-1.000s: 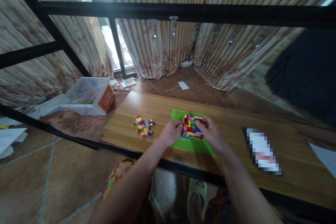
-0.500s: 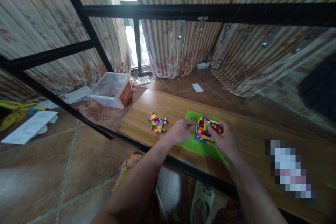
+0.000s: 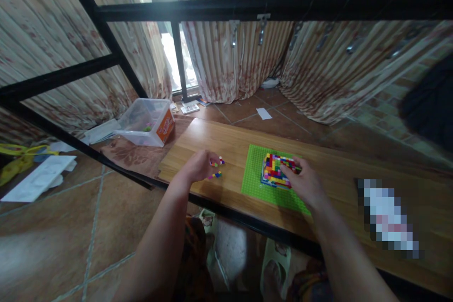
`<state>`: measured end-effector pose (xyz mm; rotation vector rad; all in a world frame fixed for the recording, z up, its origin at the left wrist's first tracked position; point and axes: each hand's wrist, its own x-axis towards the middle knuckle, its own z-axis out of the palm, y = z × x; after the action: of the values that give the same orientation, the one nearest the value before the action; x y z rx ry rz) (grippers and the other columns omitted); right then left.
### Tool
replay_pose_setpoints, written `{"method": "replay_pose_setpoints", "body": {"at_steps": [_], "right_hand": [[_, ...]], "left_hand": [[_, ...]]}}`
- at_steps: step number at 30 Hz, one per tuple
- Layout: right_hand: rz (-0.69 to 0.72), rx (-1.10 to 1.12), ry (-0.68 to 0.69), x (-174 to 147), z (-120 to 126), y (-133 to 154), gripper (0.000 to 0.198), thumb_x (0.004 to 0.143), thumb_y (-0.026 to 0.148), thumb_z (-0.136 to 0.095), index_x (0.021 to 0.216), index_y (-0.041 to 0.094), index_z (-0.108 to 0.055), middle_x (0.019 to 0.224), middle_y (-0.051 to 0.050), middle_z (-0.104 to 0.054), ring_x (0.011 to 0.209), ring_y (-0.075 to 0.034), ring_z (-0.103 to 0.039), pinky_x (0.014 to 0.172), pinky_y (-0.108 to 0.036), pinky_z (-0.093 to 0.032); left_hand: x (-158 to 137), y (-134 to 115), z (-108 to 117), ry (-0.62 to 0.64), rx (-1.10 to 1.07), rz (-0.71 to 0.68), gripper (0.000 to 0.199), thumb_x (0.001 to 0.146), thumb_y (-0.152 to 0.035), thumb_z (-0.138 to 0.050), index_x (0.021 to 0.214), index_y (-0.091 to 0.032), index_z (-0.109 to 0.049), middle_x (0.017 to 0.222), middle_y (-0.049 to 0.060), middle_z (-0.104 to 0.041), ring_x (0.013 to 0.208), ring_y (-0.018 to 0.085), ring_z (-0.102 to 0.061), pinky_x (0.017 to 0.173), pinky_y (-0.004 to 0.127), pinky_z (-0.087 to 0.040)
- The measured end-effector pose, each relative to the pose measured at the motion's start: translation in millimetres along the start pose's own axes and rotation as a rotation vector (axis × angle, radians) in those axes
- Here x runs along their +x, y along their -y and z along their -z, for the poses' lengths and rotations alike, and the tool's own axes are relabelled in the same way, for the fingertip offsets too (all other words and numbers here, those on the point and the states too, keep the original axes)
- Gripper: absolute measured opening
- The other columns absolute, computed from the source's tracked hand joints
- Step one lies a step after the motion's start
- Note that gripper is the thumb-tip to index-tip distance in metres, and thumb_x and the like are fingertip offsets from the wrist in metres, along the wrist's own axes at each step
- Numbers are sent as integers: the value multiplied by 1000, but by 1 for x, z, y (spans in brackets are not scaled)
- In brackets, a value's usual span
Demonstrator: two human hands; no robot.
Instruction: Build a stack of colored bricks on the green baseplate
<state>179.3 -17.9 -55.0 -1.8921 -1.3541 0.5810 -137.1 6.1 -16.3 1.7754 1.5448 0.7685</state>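
A low build of multicoloured toy bricks (image 3: 274, 170) sits on a green studded baseplate (image 3: 253, 177). My right hand (image 3: 306, 181) grips the right side of this build, its thumb over the top and its fingers at the far edge. To the left, my left hand (image 3: 201, 166) hovers over a small pile of loose bricks (image 3: 216, 174) on the wooden table. Its fingers are curved and apart, with bricks showing beneath them. The hand hides part of the pile, and no brick is plainly held in it.
The wooden table (image 3: 205, 132) has a black metal frame (image 3: 247, 12) around it. Beyond the table's left end, a clear plastic bin (image 3: 141, 137) with an orange label stands on a brown mat. A blurred-out object (image 3: 387, 217) lies at the table's right.
My left hand has moved left from the edge of the brick build to the loose pile, now covering part of it. My right hand stays on the build. The view has shifted slightly.
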Motion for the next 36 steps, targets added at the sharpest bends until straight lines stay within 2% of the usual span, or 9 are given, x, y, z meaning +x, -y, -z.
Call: {"method": "replay_pose_setpoints", "body": {"at_steps": [3, 7, 15, 20, 23, 27, 31, 33, 36], "right_hand": [[-17, 3, 11, 3, -2, -1, 66, 76, 52, -66, 131, 16, -59, 124, -18, -67, 103, -31, -67, 92, -47, -50], [-13, 24, -6, 5, -3, -2, 63, 75, 50, -67, 129, 17, -61, 122, -17, -68, 101, -30, -68, 90, -46, -51], [21, 11, -19, 6, -2, -3, 61, 75, 52, -66, 125, 17, -64, 110, -15, -72, 96, -30, -68, 89, -47, -51], [3, 43, 4, 7, -2, -1, 61, 75, 50, -66, 126, 16, -63, 112, -15, -70, 96, -30, -68, 88, -47, -52], [13, 79, -39, 5, 1, 7, 58, 77, 50, -64, 123, 14, -65, 112, -17, -69, 94, -29, -68, 86, -46, -53], [117, 232, -223, -5, 4, 27, 41, 82, 47, -61, 107, 16, -71, 107, -14, -70, 89, -25, -67, 81, -41, -54], [234, 488, -13, -21, -1, 47, 30, 84, 46, -63, 96, 20, -73, 89, -6, -73, 78, -20, -67, 74, -35, -54], [253, 567, 87, -26, -5, 52, 27, 82, 45, -66, 93, 21, -74, 86, -5, -74, 76, -18, -67, 71, -33, -54], [237, 668, 142, -28, -7, 56, 25, 78, 44, -71, 89, 22, -74, 82, -3, -74, 72, -17, -66, 67, -31, -54]], "left_hand": [[-14, -11, -3, 158, 349, -74, 20, 59, -19, -78, 78, -19, -76, 83, 7, -73, 77, 21, -65, 76, 30, -49], [-20, -24, -11, 152, 606, -46, 23, 63, -19, -75, 86, -18, -75, 98, 13, -72, 94, 28, -66, 86, 35, -49], [-13, -22, -19, 166, 595, -27, 20, 64, -5, -64, 77, -18, -72, 93, 11, -74, 94, 26, -67, 87, 34, -48], [-9, -23, -20, 166, 622, -74, 14, 72, -9, -63, 80, -18, -69, 94, 11, -73, 94, 25, -67, 83, 33, -48], [-5, -29, -24, 132, 504, -137, 8, 78, -15, -61, 85, -18, -66, 90, 9, -71, 86, 23, -67, 77, 32, -48], [0, -42, -42, 26, 133, -139, 5, 82, -20, -61, 87, -19, -60, 78, 3, -68, 74, 18, -66, 70, 29, -47], [3, -59, -66, -24, -338, -135, 13, 75, -18, -68, 80, -19, -56, 74, -2, -64, 71, 14, -64, 69, 25, -49], [4, -68, -75, 0, -524, -139, 16, 72, -17, -71, 80, -18, -57, 74, -3, -63, 70, 12, -62, 69, 24, -49], [3, -77, -84, 70, -699, -145, 18, 70, -18, -73, 82, -17, -60, 76, -2, -64, 69, 11, -61, 69, 24, -50]]}}
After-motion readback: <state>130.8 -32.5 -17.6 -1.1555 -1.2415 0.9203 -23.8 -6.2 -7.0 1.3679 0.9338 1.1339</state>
